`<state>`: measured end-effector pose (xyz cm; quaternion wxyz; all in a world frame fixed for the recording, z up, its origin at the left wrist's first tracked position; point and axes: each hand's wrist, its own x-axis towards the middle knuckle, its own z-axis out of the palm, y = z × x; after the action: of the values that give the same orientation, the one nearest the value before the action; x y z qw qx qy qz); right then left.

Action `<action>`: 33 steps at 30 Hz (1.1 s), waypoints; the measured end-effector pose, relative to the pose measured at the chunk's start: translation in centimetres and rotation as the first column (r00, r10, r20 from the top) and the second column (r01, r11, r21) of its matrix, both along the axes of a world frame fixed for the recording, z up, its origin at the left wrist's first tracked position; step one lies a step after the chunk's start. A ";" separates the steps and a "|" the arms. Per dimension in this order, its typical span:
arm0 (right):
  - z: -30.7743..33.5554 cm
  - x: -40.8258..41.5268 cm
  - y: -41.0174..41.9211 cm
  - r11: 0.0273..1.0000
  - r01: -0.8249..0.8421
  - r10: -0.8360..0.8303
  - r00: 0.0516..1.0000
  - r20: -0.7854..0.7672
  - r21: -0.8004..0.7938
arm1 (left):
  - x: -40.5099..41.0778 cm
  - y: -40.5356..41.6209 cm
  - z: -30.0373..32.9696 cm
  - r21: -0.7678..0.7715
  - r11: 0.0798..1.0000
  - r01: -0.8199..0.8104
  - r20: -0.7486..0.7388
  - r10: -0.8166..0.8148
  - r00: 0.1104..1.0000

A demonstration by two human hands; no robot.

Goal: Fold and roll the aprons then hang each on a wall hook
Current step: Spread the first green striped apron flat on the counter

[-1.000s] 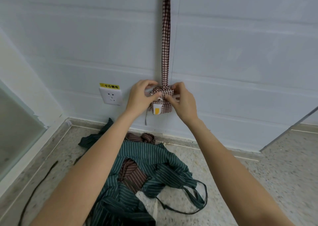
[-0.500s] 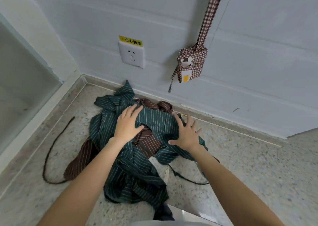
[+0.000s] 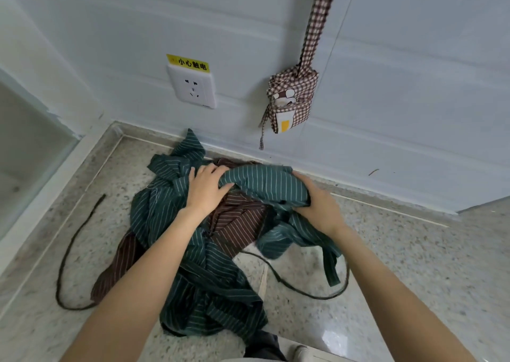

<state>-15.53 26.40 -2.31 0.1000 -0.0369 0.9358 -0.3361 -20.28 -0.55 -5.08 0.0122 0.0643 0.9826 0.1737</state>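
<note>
Head view, looking down at a speckled terrazzo floor (image 3: 414, 265) where it meets a pale panelled wall (image 3: 400, 58). Toward the floor's left edge, beside a white frame, a dark cord (image 3: 66, 254) curves loosely across the stone. Right of it, near the wall edge of the floor, lies a crumpled heap of cloth: a green striped apron (image 3: 209, 284) tangled over a brown striped apron (image 3: 240, 223), whose other end pokes out at the heap's lower left. On the wall above the heap is a white power socket (image 3: 193, 88) with a yellow warning label (image 3: 188, 63) along its top.

The left hand (image 3: 205, 189) rests on the heap with its thumb tucked under a raised fold of the green cloth and its fingers curled over the fabric, gripping it. The right hand (image 3: 321, 204) clutches the other end of that same fold, fingers buried in the cloth. The fold is lifted between both hands, just in front of the skirting.

Above the right hand, a rolled brown gingham apron (image 3: 294, 99) hangs against the wall by its strap (image 3: 317, 17), clear of the floor. A thin green tie (image 3: 309, 290) loops over the floor below the right forearm.
</note>
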 end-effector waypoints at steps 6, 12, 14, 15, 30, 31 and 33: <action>7.4 0.3 2.2 0.961 -0.088 0.044 0.985 -0.170 -0.262 | 1.5 3.9 8.8 0.558 0.824 -0.098 0.041 0.091 0.995; 12.3 3.9 3.6 0.848 -0.153 0.080 0.983 -0.164 -0.507 | 8.7 7.3 13.8 0.894 0.394 -0.214 0.237 -0.008 0.972; 13.3 5.6 3.6 0.801 -0.224 0.147 0.973 -0.180 -0.554 | 12.0 8.5 14.9 0.938 0.293 -0.183 0.180 0.035 0.983; 13.7 6.4 3.5 0.785 -0.255 0.178 0.966 -0.188 -0.565 | 13.6 9.0 15.3 0.944 0.285 -0.166 0.151 0.071 0.986; 13.3 24.6 -7.6 0.463 -0.634 0.736 0.664 -0.129 -0.620 | 42.2 6.7 16.2 0.849 0.288 -0.443 0.112 0.721 0.683; 13.1 26.1 -8.9 0.444 -0.635 0.764 0.637 -0.103 -0.632 | 43.9 6.3 16.4 0.839 0.281 -0.466 0.108 0.754 0.648; 12.8 28.5 -11.0 0.420 -0.626 0.802 0.595 -0.054 -0.658 | 46.6 5.4 16.5 0.805 0.291 -0.518 0.077 0.813 0.577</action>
<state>12.97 15.37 10.48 0.3422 -0.4194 0.6394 -0.5461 26.27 4.84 11.40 -0.2649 -0.3311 0.7270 0.5401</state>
